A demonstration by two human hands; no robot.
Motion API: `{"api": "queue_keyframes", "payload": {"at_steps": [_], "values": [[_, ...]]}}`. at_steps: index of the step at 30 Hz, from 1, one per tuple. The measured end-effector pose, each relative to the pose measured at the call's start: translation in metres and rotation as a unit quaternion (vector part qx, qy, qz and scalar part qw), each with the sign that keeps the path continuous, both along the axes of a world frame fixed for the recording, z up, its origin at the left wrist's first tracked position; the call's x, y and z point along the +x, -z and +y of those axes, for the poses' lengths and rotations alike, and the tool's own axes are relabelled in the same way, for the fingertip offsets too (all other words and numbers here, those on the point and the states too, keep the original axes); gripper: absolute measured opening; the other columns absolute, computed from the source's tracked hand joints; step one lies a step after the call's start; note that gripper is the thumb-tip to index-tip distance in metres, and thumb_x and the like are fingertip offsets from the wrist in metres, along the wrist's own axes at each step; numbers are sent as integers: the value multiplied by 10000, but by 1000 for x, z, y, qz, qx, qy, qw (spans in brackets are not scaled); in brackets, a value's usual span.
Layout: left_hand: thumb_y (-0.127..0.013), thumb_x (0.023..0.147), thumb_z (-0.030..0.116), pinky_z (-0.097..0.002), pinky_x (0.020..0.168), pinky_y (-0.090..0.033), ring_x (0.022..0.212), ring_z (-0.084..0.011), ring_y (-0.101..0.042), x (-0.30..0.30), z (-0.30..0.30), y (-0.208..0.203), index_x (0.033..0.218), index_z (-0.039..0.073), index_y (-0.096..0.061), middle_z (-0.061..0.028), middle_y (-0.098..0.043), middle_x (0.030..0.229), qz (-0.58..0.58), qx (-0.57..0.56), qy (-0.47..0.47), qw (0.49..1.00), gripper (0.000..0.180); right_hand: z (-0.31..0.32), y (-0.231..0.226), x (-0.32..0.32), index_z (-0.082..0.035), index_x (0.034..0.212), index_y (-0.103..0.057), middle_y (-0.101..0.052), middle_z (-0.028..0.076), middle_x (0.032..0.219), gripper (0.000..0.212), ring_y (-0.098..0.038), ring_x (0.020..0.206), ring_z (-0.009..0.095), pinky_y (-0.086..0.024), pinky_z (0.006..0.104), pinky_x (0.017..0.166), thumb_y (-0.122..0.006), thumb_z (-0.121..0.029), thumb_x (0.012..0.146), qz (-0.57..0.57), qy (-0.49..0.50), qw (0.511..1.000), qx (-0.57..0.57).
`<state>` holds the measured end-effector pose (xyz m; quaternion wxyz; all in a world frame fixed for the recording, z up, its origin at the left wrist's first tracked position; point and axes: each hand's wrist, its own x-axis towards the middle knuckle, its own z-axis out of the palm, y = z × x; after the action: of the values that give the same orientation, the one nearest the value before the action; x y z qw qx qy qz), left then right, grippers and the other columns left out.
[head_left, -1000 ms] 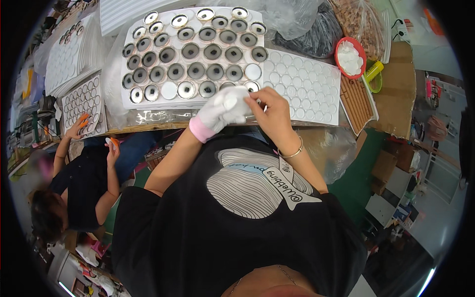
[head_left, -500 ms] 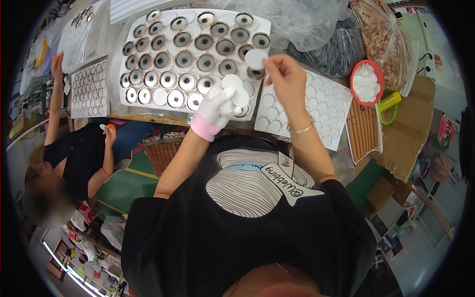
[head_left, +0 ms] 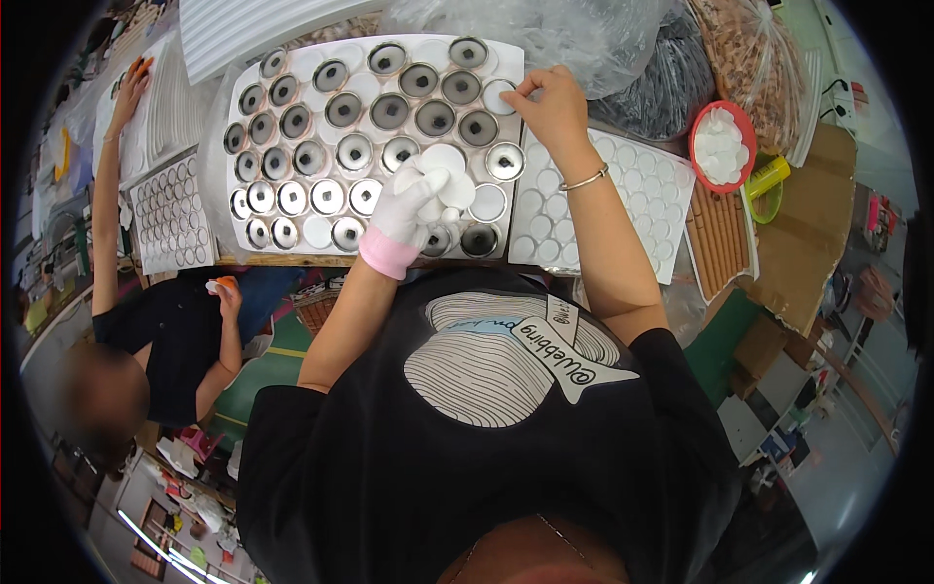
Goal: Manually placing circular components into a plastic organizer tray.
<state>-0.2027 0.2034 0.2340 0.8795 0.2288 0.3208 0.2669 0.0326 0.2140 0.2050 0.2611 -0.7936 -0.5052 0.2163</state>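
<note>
My left hand [head_left: 402, 216], in a white glove with a pink cuff, holds several thin white discs [head_left: 448, 185] above the near right part of a white tray [head_left: 370, 255]. Round metal-rimmed cups fill this tray; many show a dark square piece [head_left: 389, 112] at the centre, and some look plain white inside. At the tray's far right, my bare right hand [head_left: 553, 102] pinches the edge of a white disc [head_left: 499, 96], which lies within a cup's rim.
Right of the tray lies another tray of white round pieces [head_left: 632, 185]. Beyond are a red bowl of white discs [head_left: 720, 146], brown rods [head_left: 718, 238], a yellow-green item [head_left: 769, 180] and plastic bags [head_left: 671, 88]. A co-worker [head_left: 165, 341] sits at left.
My right hand has moved its disc from above the tray into a far right cup that showed a dark centre. My left hand still holds its discs. The view has shifted slightly.
</note>
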Motion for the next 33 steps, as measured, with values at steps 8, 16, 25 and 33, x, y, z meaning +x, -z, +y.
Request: {"api": "queue_keyframes", "payload": {"at_steps": [8,16,25,33], "values": [[-629,860,149,-256,606,-550,797,-169,-652,8,27,2,1031,0,-534,-87,-632,939,96,59,-15,994,246,-12,-4,-16,-87,791,-665,-549,68,860,229,-532,708,200,-445,302,596,-802,-240,690,-109,39,977,180],[-639,839,49,-254,633,-556,815,-139,-640,13,42,-1,1019,1,-526,-77,-620,954,129,109,8,986,217,-14,-53,-56,-39,778,-650,-517,11,806,160,-447,594,69,-384,207,550,-751,-162,764,180,-26,981,63],[-624,858,77,-242,613,-544,826,-141,-646,-2,54,-10,1041,12,-544,-69,-630,964,160,100,-12,982,210,59,-15,7,-66,752,-694,-580,83,906,171,-567,698,197,-473,320,632,-757,-223,729,36,53,989,131],[-629,847,66,-249,611,-558,801,-156,-651,-6,57,-1,1030,-6,-540,-86,-631,937,155,82,-50,983,215,79,-3,-9,-70,736,-672,-574,79,906,227,-570,768,223,-471,336,658,-780,-266,698,-55,-60,996,23]]}}
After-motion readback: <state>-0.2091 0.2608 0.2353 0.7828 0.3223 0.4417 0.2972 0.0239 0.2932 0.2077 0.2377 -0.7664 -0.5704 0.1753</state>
